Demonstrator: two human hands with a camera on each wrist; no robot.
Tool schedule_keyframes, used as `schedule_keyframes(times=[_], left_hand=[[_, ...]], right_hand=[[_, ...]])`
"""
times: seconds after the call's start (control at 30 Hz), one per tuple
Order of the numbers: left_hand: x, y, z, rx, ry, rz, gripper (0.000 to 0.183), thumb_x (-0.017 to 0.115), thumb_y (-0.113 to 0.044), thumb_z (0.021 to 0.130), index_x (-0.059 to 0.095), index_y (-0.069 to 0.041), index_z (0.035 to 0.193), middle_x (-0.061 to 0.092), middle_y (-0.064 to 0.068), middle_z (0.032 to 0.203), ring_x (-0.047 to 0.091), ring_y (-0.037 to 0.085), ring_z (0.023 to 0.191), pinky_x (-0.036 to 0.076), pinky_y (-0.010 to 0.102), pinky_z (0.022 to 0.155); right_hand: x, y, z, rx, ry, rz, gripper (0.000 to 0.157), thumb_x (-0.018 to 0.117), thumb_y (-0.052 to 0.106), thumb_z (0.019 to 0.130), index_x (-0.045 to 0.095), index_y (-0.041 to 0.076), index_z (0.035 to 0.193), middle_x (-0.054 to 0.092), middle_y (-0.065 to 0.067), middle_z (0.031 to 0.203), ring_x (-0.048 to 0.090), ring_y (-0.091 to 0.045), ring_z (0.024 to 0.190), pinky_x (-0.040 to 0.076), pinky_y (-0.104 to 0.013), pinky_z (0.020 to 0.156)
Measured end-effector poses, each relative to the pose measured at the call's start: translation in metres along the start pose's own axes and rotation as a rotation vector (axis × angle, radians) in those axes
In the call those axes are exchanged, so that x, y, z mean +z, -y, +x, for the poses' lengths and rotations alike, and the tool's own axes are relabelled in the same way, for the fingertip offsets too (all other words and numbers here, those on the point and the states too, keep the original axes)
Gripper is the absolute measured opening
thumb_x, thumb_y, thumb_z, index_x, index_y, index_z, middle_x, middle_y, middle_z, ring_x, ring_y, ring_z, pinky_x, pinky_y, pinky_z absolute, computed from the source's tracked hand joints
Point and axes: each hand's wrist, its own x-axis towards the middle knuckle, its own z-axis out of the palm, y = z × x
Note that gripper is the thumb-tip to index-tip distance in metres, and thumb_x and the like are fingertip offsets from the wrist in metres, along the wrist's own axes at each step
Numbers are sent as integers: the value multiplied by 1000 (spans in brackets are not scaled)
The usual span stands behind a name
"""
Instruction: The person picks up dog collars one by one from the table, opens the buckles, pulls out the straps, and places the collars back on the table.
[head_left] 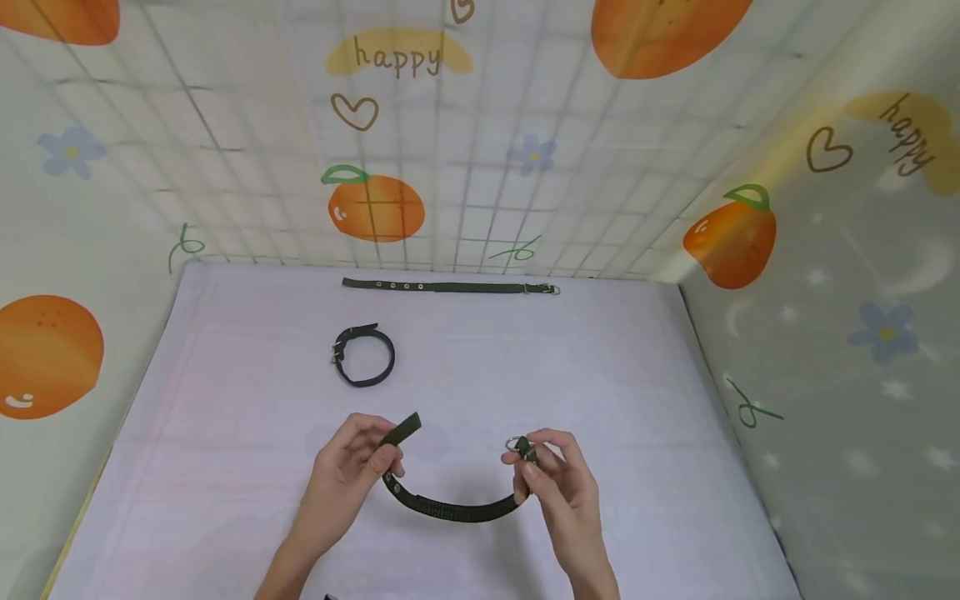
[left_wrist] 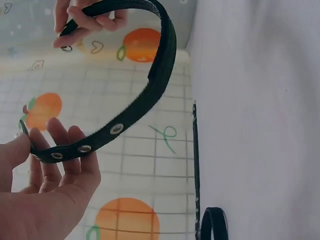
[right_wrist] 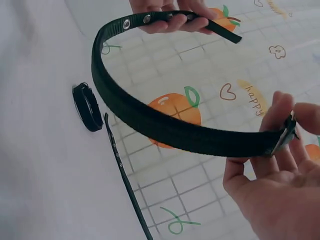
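Note:
Both hands hold a dark green collar (head_left: 459,512) above the table, its middle sagging in a curve between them. In the head view my left hand (head_left: 348,475) pinches the strap near its free tip, which sticks out past the fingers. Metal eyelets show along that end in the left wrist view, by the left hand's fingers (left_wrist: 70,175). My right hand (head_left: 566,492) pinches the other end at the metal buckle (head_left: 530,454), where a ring (head_left: 513,443) stands out. From the right wrist view, the wide padded middle of the collar (right_wrist: 165,127) bows between the hands.
A second collar (head_left: 392,354), fastened into a loop, sits on the white table (head_left: 600,375) left of centre. Another one (head_left: 480,287) lies stretched straight along the back edge. Printed curtains (head_left: 450,150) with oranges enclose the table at the back and sides.

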Motion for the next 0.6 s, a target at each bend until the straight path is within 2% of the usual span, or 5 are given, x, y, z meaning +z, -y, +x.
schedule_keyframes(times=[0.17, 0.3, 0.43, 0.6], left_hand=[[-8, 1, 3, -99, -40, -135, 26, 60, -6, 110, 53, -2, 135, 69, -4, 93, 71, 10, 84, 62, 26, 89], [-16, 4, 7, -219, -116, -263, 36, 60, -14, 112, 51, -5, 145, 68, -5, 94, 71, 9, 80, 65, 28, 89], [-27, 12, 12, -304, -194, -348, 39, 60, -21, 113, 52, -7, 148, 68, -7, 100, 71, 8, 85, 65, 29, 94], [-44, 23, 20, -341, -278, -452, 32, 59, -24, 113, 52, -13, 142, 69, -8, 107, 73, 8, 92, 64, 34, 100]], right_hand=[[-4, -1, 4, 79, -63, 7, 24, 40, -3, 114, 58, 7, 128, 81, 3, 116, 62, -12, 69, 55, -25, 75], [-9, -4, 8, 186, -147, 53, 25, 42, 8, 117, 57, 8, 137, 80, 1, 125, 65, -10, 70, 55, -25, 85], [-15, -11, 15, 236, -253, 138, 32, 48, 11, 116, 58, 8, 146, 72, 2, 135, 70, -11, 82, 55, -26, 98], [-23, -22, 26, 235, -395, 180, 33, 54, 10, 114, 59, -1, 145, 62, -4, 134, 74, -14, 100, 60, -27, 100]])
